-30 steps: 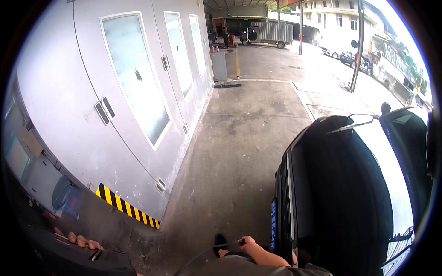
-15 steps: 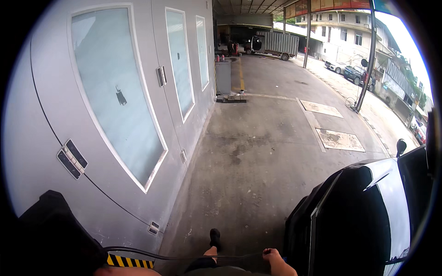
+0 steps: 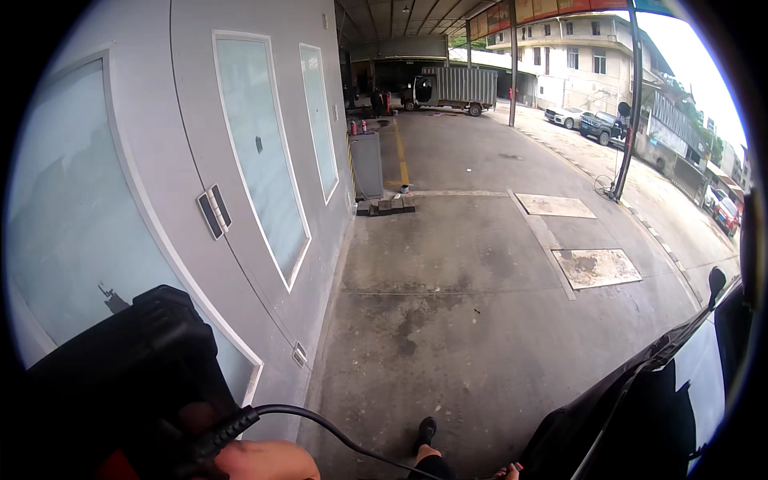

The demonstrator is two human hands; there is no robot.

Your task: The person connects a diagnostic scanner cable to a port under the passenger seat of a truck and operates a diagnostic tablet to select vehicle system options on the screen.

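My left hand (image 3: 197, 419) is closed at a bulky black device (image 3: 160, 340) at the lower left, mostly in dark shadow. A black cable (image 3: 324, 426) leaves this device through a ribbed sleeve (image 3: 228, 426) and sags rightward to the lower edge. My right hand (image 3: 510, 470) shows only in part at the bottom, its fingers curled. The cable led up to this fist half a second ago; now the lower edge cuts off where they meet.
Grey panelled doors (image 3: 192, 144) with frosted windows line the left. A black car (image 3: 640, 416) stands close on my right. Ahead on the concrete floor (image 3: 432, 264) are a grey cabinet (image 3: 367, 164), wooden blocks (image 3: 388, 206) and pale floor plates (image 3: 596, 268). A truck (image 3: 452, 90) stands far back.
The doors and car have shifted in view as I moved forward. The black device has risen and come further into view; my right hand has sunk toward the lower edge.
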